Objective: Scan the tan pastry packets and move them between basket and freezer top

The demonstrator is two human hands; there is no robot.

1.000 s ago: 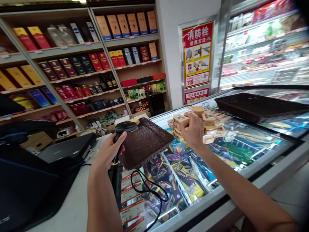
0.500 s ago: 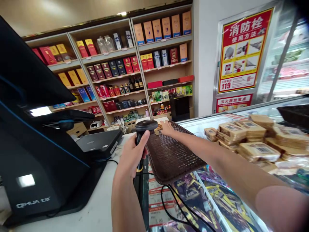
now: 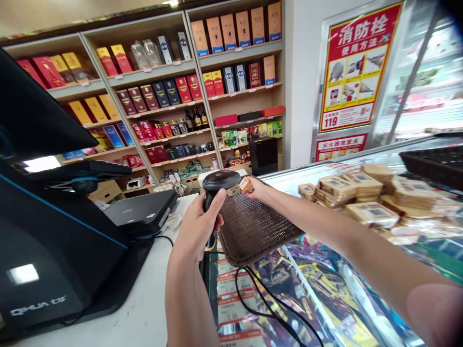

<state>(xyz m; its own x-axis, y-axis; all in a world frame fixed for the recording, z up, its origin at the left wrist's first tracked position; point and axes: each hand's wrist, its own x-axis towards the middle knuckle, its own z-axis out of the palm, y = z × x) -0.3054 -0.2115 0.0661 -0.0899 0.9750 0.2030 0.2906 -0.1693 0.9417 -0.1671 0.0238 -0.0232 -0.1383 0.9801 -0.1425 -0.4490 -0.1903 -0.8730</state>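
My left hand (image 3: 200, 221) is wrapped round the handle of a black barcode scanner (image 3: 221, 180), its head pointing to the right. Between the fingers of my right hand (image 3: 257, 188) is a small tan packet (image 3: 245, 185) with a label, held over the far end of a dark brown woven tray (image 3: 253, 231). Another tan packet (image 3: 233, 191) lies in the tray's far end, partly hidden behind the scanner head. The tray rests on top of the glass-edged display case, above packaged sweets.
Stacks of tan wrapped packets (image 3: 372, 212) lie on the right, near a black basket (image 3: 434, 166). A black cable (image 3: 249, 311) loops over price labels (image 3: 233, 306). At left stand a dark checkout terminal (image 3: 54, 250) and a flat black device (image 3: 141, 212). Shelves of boxes stand behind.
My right hand has lifted slightly at the tray's far end, and the packet in its fingers now shows clearly. My left hand keeps its hold on the scanner. The view has shifted a little.
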